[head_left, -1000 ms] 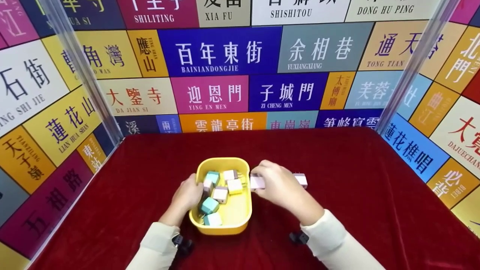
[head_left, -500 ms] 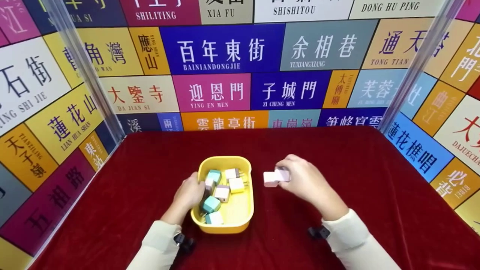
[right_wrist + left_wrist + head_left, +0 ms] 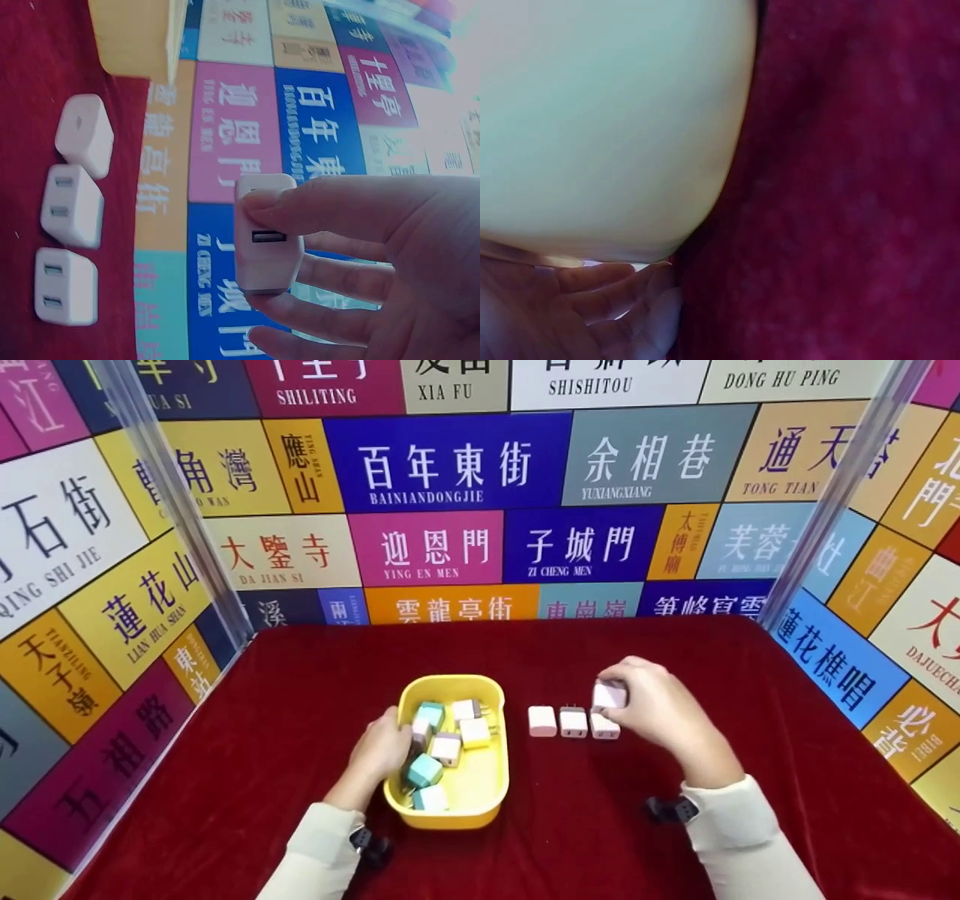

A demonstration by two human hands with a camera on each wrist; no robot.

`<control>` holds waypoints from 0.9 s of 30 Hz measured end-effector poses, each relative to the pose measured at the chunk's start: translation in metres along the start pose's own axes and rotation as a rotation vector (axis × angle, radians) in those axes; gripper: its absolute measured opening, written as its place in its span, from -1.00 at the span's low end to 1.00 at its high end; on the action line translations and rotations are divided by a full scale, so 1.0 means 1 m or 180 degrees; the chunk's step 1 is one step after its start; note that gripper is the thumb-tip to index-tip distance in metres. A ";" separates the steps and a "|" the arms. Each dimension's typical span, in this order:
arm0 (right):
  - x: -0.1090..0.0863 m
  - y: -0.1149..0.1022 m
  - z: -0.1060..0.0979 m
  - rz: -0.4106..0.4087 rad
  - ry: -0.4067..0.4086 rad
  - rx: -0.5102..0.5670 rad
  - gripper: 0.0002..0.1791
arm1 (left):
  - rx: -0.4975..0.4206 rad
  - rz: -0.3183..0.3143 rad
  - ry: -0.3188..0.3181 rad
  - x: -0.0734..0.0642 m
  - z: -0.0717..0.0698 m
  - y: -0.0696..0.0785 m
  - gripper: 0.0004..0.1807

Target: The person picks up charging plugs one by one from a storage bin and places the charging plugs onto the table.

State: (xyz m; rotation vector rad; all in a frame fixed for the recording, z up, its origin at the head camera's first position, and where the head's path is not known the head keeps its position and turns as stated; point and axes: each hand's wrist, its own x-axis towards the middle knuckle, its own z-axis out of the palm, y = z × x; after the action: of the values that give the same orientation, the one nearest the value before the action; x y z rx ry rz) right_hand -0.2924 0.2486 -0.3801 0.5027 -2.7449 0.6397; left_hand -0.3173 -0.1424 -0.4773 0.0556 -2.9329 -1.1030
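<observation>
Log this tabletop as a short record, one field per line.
Left hand: the left hand grips the left side of the yellow bin
Right hand: the right hand pinches a pale USB charger
Row: three white wall chargers, side by side, right of the bin
Ports: two visible on each of the two row chargers farther from the bin
Bin contents: teal and white plug chargers, at least seven
Surface: red cloth
</observation>
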 end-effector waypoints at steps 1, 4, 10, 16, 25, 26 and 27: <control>-0.001 0.003 -0.003 0.0013 -0.0001 -0.0009 -0.57 | -0.0003 0.0000 -0.0004 0.000 0.000 0.000 -0.53; -0.002 0.008 -0.008 0.0042 -0.0022 -0.0012 -0.57 | 0.0002 0.0027 0.0019 0.001 0.001 -0.001 -0.55; -0.003 0.016 -0.013 0.0053 -0.0101 -0.0028 -0.58 | 0.0022 0.0047 0.0045 0.001 0.000 -0.001 -0.56; -0.003 0.022 -0.017 0.0063 -0.0102 -0.0082 -0.59 | 0.0069 0.0081 0.0045 0.002 0.001 0.001 -0.59; -0.004 0.035 -0.012 0.0057 -0.0124 -0.0106 -0.61 | 0.0060 0.0074 0.0019 0.002 -0.001 -0.001 -0.51; -0.004 0.037 -0.012 0.0056 -0.0130 -0.0114 -0.61 | 0.0056 0.0066 0.0020 0.001 0.000 -0.001 -0.51; -0.003 0.039 -0.011 0.0054 -0.0138 -0.0123 -0.62 | 0.0049 0.0056 0.0017 0.001 0.000 -0.001 -0.51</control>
State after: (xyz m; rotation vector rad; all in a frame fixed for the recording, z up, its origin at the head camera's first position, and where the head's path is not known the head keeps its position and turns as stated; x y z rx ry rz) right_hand -0.3025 0.2879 -0.3860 0.4905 -2.7995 0.5850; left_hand -0.3184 -0.1429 -0.4780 0.0325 -2.9316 -1.0764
